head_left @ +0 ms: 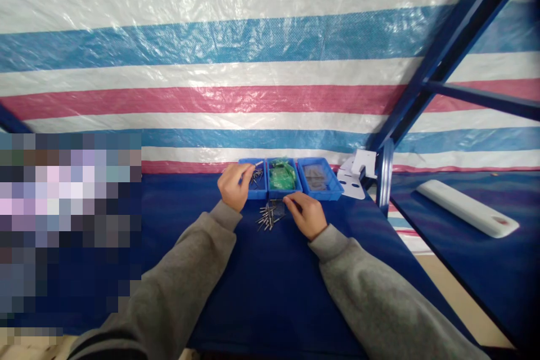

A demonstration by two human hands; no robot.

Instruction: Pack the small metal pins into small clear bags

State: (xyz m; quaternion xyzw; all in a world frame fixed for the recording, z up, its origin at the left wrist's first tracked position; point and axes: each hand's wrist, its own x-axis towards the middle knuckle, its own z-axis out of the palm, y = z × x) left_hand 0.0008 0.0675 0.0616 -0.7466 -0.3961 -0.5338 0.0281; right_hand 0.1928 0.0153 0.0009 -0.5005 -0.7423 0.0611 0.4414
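My left hand (233, 187) is closed in a pinch over the left blue bin (264, 196), with a small pale piece at its fingertips, too small to name. Thin dark metal rods (256, 178) lie in that bin. My right hand (307, 215) is lower and to the right, thumb and forefinger pinched on a thin metal rod (275, 200). Just left of it, a loose pile of similar metal rods (268, 217) rests on the blue table, beside a small clear plastic piece (279, 210).
The middle blue bin (284, 193) holds green plastic packets (282, 175). In the right blue bin (330, 196) are clear bags with grey contents (315, 178). White cut-out cards (352, 179) stand by a blue metal post (383, 180). A long white object (466, 208) lies on the right-hand table.
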